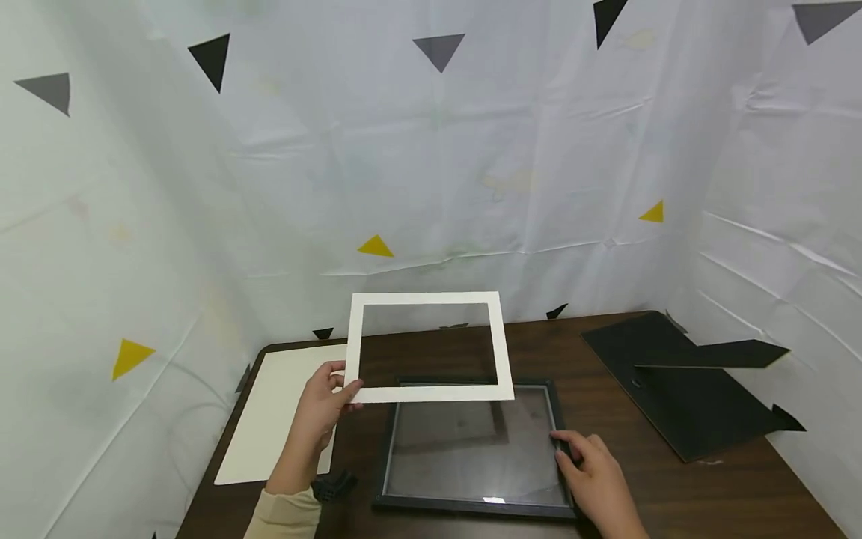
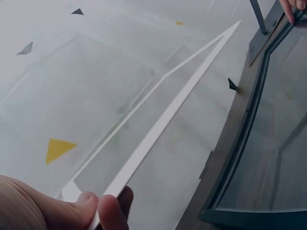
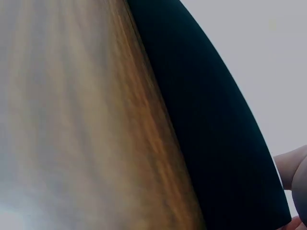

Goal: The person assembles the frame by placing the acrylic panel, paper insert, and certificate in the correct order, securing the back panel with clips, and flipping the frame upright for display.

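Observation:
My left hand (image 1: 319, 408) pinches a white photo mat (image 1: 431, 394) by its lower left corner, thumb in front. The mat is raised above the table, its window open in the middle. In the left wrist view the thumb and fingers grip the mat (image 2: 158, 127) seen nearly edge-on. Below it a black picture frame (image 1: 471, 510) with a clear pane lies flat on the table. My right hand (image 1: 595, 479) holds the frame's right edge between thumb and fingers. The right wrist view shows the frame's dark side (image 3: 192, 96) close up, with the fingers partly hidden.
A black backing board (image 1: 640, 333) with its stand flap raised lies at the right of the brown table (image 1: 646, 479). A cream-white sheet (image 1: 269, 419) lies at the left, partly behind the left hand. White curtains (image 1: 431, 165) with triangles surround the table.

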Demonstrator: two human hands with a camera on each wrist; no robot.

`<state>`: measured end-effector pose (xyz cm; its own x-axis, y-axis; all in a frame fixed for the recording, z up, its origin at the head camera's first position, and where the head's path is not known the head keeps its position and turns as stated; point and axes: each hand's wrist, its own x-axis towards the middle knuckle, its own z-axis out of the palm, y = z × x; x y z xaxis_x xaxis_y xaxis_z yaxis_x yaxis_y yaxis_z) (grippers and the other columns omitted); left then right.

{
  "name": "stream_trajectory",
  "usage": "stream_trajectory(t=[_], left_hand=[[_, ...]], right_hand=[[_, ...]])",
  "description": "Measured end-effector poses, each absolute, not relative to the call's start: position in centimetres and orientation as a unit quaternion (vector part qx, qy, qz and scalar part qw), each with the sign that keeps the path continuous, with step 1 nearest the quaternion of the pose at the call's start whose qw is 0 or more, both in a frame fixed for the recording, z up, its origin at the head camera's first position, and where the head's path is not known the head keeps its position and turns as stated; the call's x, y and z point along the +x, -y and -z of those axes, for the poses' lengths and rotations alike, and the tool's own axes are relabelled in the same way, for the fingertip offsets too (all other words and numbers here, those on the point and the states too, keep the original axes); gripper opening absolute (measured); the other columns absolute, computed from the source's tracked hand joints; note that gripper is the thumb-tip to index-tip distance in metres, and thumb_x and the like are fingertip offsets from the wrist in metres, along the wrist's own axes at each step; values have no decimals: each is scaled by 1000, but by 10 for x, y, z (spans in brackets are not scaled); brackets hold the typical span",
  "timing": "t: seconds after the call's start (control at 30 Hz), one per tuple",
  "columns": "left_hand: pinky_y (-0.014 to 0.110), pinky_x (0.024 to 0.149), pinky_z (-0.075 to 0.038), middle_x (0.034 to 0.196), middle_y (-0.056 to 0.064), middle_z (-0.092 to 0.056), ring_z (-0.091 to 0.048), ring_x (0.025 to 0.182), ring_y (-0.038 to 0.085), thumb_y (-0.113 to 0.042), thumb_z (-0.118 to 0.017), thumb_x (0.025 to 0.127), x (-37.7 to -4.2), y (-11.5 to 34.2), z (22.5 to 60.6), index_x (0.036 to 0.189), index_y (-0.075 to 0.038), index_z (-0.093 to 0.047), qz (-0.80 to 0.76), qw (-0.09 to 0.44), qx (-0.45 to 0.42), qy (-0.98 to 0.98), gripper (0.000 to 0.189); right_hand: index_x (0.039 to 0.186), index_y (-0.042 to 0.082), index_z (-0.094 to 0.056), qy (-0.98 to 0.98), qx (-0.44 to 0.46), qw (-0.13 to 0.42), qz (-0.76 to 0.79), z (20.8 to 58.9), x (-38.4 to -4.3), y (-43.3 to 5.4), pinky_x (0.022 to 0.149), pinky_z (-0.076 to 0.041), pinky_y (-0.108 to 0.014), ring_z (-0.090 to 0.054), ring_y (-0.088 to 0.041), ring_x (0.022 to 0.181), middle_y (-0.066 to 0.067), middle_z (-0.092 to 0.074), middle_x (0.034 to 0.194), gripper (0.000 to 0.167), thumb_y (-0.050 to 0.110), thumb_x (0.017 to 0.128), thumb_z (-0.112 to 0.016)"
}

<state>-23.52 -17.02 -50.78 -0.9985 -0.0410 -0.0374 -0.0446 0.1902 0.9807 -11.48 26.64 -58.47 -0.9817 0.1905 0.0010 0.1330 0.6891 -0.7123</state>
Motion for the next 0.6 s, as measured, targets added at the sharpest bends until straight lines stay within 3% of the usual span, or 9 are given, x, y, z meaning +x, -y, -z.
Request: stream_trajectory(t=[0.4, 0.6], left_hand=[[44, 75, -64, 96, 16, -72, -73, 74, 21, 3, -71, 102, -229, 155, 515, 135, 10, -52, -605, 105, 28, -789, 39], [42, 73, -67, 99, 19, -68, -72, 77, 20, 5, -71, 102, -225, 149, 521, 136, 14, -48, -605, 135, 41, -784, 42]], right_hand=[[137, 18, -74, 913, -79, 63, -395, 592, -152, -278, 57, -38, -25, -42, -12, 64, -6, -46, 94, 32, 21, 106, -73], [152, 16, -62, 860, -93, 31, -500, 592, -150, -285, 58, -52, -29, -56, -15, 68, -14, -64, 112, 45, 24, 108, -70]])
